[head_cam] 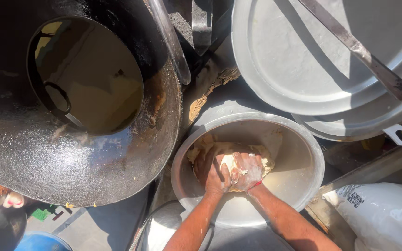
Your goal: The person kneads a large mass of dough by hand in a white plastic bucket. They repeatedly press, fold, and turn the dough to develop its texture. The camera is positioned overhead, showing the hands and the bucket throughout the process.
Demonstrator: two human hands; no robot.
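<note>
- I see the left hand [214, 174] curled, palm down, gripping the dough [229, 160].
- The right hand [247, 171] (floury, fingers folded) is clenched on the same lump, touching the left.
- Both forearms rise from the bottom edge, converging.
- Dough lies at the far side inside the steel bowl [303, 160].
- Left of it: a large black wok [70, 153] holding oil.
- Beyond: a metal lid [294, 69], a ladle handle [359, 49] across it.
- Right: a white sack [387, 218].
</note>
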